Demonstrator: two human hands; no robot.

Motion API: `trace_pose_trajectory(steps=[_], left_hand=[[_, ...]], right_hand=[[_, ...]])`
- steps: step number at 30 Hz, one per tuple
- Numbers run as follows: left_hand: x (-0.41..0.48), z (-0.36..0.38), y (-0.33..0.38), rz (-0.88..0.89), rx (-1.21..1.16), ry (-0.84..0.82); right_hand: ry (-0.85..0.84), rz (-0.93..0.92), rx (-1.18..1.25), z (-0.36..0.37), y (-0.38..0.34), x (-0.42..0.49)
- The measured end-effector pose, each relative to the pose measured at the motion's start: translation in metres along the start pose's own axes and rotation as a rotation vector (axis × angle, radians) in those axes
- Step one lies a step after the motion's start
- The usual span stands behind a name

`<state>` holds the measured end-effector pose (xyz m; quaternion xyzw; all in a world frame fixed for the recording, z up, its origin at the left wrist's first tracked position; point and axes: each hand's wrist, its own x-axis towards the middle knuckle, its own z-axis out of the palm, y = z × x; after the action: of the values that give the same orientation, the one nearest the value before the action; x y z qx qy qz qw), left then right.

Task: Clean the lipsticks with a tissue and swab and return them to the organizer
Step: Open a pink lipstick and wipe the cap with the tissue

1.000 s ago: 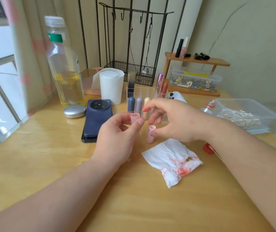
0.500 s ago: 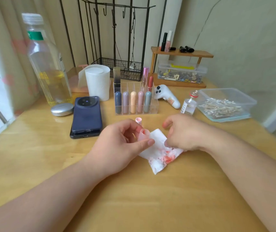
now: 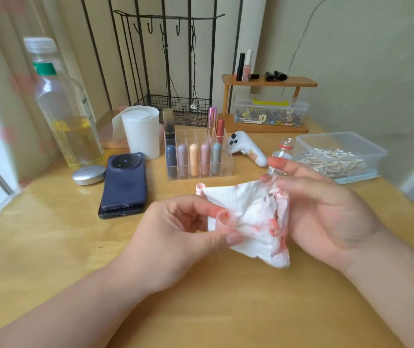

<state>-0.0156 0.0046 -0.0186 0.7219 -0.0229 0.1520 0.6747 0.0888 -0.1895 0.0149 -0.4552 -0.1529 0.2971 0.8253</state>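
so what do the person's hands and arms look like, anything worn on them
No sleeves in view; both forearms are bare. The left hand and right hand wear no gloves, rings, watch or bracelet; the left thumbnail looks short and plain.

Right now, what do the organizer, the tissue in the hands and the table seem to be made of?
Organizer: probably clear hard plastic, glossy; the lipsticks show through its walls. Tissue: soft white paper, crumpled, with red stains. Table: likely varnished wood; pale grain and soft reflections.
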Motion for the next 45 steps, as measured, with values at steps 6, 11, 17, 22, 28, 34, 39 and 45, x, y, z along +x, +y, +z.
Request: trace_pose_trajectory(steps=[6, 11, 17, 22, 28, 34, 39, 45], left_hand=[[-0.001, 0.011, 0.005, -0.076, -0.177, 0.102], [-0.002, 0.013, 0.002, -0.136, -0.096, 0.103], [-0.002, 0.013, -0.010, -0.097, -0.029, -0.028], [0.000, 0.009, -0.009, -0.115, 0.031, -0.031], [-0.003, 0.010, -0.010, -0.145, -0.090, -0.169], [0.000, 0.004, -0.010, -0.107, -0.149, -0.291], [0.001, 0.003, -0.011, -0.175, -0.206, -0.419], [0.002, 0.002, -0.011, -0.279, -0.373, -0.591]], right_hand=[[-0.114, 0.272, 0.264, 0.004, 0.012, -0.007], [-0.193, 0.315, 0.214, 0.009, 0.026, -0.010], [0.070, 0.127, -0.124, 0.006, 0.027, -0.013], [0.243, -0.607, -0.901, 0.006, 0.018, -0.021], [-0.130, -0.868, -1.201, 0.005, 0.021, -0.026], [-0.272, -0.748, -1.079, 0.002, 0.016, -0.027], [-0.225, -0.554, -1.050, 0.004, 0.014, -0.030], [-0.218, -0.254, -0.716, 0.010, 0.012, -0.030]])
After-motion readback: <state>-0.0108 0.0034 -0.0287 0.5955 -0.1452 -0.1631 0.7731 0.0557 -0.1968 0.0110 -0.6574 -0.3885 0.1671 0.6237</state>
